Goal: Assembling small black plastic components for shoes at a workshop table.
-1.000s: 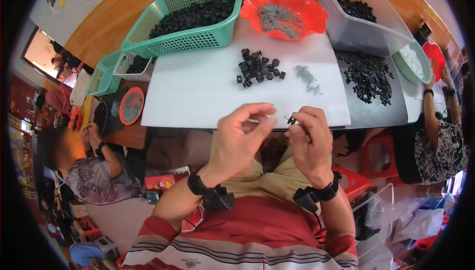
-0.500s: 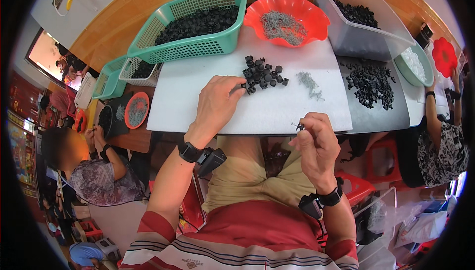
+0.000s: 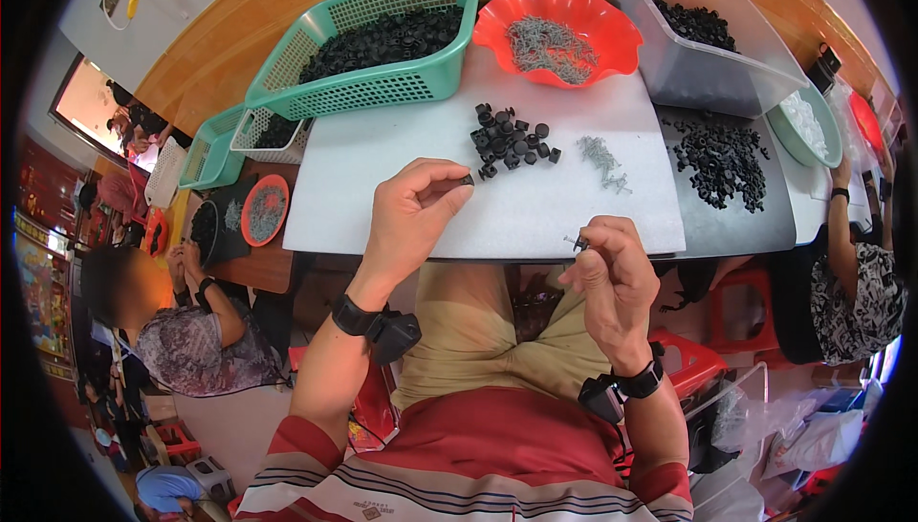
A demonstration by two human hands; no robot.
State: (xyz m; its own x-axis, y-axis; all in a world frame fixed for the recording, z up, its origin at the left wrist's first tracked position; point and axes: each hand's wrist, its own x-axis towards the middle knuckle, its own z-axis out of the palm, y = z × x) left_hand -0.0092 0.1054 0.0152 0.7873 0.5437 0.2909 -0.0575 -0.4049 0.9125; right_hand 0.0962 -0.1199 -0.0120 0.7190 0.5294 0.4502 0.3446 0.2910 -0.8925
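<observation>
Between the thumb and index finger of my left hand (image 3: 418, 211) is a small black plastic cap (image 3: 467, 180). It is held just below a heap of similar black caps (image 3: 513, 142) on the white table mat (image 3: 382, 149). My right hand (image 3: 614, 283), over the mat's front edge, pinches a small black plastic piece (image 3: 580, 244) with a thin metal screw or nail (image 3: 569, 239) sticking out to the left. A little pile of such grey screws or nails (image 3: 602, 163) lies right of the heap.
A green basket (image 3: 382, 91) of black parts, a red wavy bowl (image 3: 626, 39) of screws and a clear bin (image 3: 708, 92) stand along the back. Loose black pieces (image 3: 722, 166) cover a dark board at right. Co-workers sit at left (image 3: 201, 340) and right (image 3: 851, 283).
My left hand has drawn back from the black heap toward me, bringing a cap along in its pinch. My right hand stays nearly still. At right, the co-worker's red flower-shaped item has shifted.
</observation>
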